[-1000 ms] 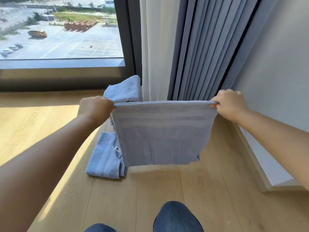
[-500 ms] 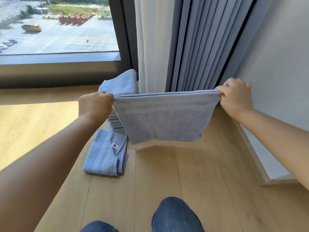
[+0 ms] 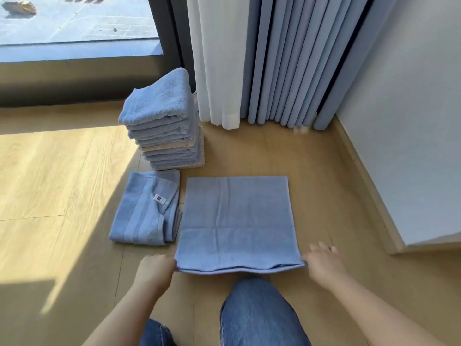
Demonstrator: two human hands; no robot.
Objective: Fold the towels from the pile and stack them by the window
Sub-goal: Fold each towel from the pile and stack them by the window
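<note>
From your head camera, the stack (image 3: 164, 126) of folded blue towels served as the landmark, standing on the wooden floor (image 3: 62, 171). The window (image 3: 74, 28) was behind the stack, and the white and blue curtains (image 3: 262, 61) hung just to its right. Nearer to you than the stack lay one folded towel (image 3: 147, 211) with a small white tag (image 3: 160, 198) on top.

The flat towel (image 3: 237, 221) was spread on the floor to the right of the stack and nearer to you, with its left edge just beside the folded towel. You had your left hand (image 3: 156, 269) at its near left corner, fingers (image 3: 172, 264) curled and pinching the edge. Your right hand (image 3: 321, 263) was at its near right corner. Those fingers (image 3: 324, 247) looked loosely spread but blurred, so I cannot tell whether they were pinching the cloth. Your knee (image 3: 257, 310), in blue jeans, was nearest to you, farthest from the stack.
</note>
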